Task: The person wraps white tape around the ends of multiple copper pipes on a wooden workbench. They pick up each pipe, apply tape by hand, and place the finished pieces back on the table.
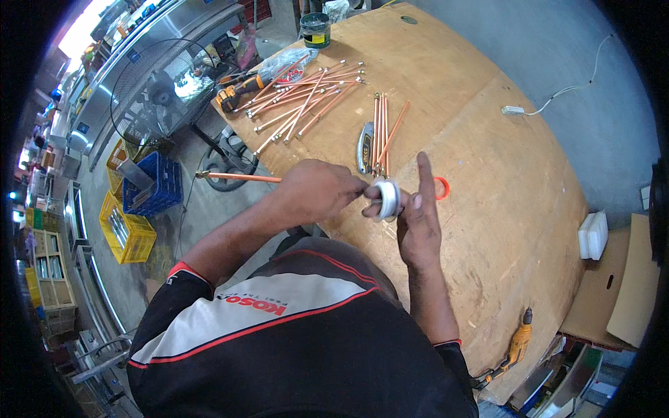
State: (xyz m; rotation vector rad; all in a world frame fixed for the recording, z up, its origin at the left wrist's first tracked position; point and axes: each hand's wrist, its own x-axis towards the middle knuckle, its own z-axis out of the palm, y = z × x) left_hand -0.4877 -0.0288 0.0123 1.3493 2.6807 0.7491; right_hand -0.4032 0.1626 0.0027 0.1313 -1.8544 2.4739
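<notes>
My left hand (pixel 317 188) is closed around a thin copper tube (pixel 244 177), whose brass-fitted end sticks out to the left past the table edge. A spool of white tape (pixel 387 200), slightly blurred, sits on the fingers of my right hand (pixel 420 226); that hand's index finger points away from me. The fingertips of both hands are close together beside the spool. Just beyond them lie a few copper tubes (pixel 380 132) side by side and a utility knife (pixel 364 148). An orange-red ring (pixel 441 188) rests right of my right hand.
Farther off, a loose pile of copper tubes (pixel 306 101) lies near an orange-and-black power tool (pixel 237 92) and a dark tub (pixel 316 31). A yellow drill (pixel 518 341) is at the near right of the wooden table (pixel 502 230). Crates (pixel 153 184) and a fan (pixel 162 90) stand left.
</notes>
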